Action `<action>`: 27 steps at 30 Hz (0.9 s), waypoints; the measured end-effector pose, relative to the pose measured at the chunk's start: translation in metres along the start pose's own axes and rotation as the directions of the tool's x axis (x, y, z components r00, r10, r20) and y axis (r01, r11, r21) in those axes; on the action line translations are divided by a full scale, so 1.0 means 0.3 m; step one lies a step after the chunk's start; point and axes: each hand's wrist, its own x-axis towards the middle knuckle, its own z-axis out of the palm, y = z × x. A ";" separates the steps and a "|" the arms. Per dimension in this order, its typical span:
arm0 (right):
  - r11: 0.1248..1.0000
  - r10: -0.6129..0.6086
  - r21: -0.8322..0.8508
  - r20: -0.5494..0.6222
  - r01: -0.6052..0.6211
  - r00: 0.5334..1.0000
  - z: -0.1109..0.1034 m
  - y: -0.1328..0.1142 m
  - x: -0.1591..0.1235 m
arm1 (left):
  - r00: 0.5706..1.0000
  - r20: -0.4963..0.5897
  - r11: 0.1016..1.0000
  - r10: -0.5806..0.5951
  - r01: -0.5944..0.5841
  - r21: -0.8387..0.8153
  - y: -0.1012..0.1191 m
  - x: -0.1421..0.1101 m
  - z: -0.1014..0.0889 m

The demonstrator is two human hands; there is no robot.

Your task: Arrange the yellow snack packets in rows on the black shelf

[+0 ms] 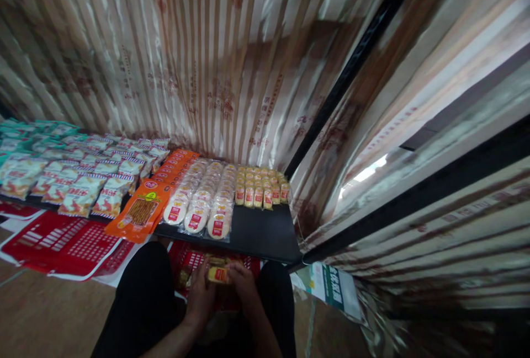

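Observation:
Between my knees, above a red basket (194,258), my left hand (202,292) and my right hand (243,281) are closed around small yellow snack packs (219,274) with red labels. The pack in front faces up between the two hands; others behind it are partly hidden. More yellow packs (184,277) lie in the basket beside my left hand. On the black shelf (265,234) ahead, similar yellow snack packs (256,195) stand in rows at the back right. Left of them lie rows of round white crackers (196,219) in clear wrappers.
An orange snack bag (143,209) hangs over the shelf's front edge, with white snack bags (83,192) and green bags (25,132) farther left. Another red basket (66,242) sits at the left. A black post (343,87) and striped sheeting (186,60) bound the shelf.

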 end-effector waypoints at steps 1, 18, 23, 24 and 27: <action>1.000 -0.007 -0.001 0.015 0.007 1.000 -0.006 -0.012 0.000 | 0.999 0.008 0.999 0.043 -0.043 -0.015 0.011 -0.005 0.000; 0.987 -0.092 0.126 -0.046 0.098 0.995 -0.024 -0.198 -0.048 | 0.981 0.191 0.978 0.021 0.020 -0.209 0.171 -0.030 0.039; 0.975 -0.183 0.121 -0.036 0.186 0.982 -0.024 -0.216 -0.053 | 0.978 0.208 0.990 0.011 0.018 -0.137 0.224 -0.010 0.057; 0.973 -0.195 0.120 -0.044 0.198 0.980 -0.024 -0.217 -0.052 | 0.979 0.201 0.992 0.006 0.020 -0.128 0.237 -0.006 0.058; 0.971 -0.207 0.101 -0.096 0.216 0.974 -0.033 -0.215 -0.040 | 0.980 0.197 0.993 0.002 0.021 -0.116 0.272 0.007 0.063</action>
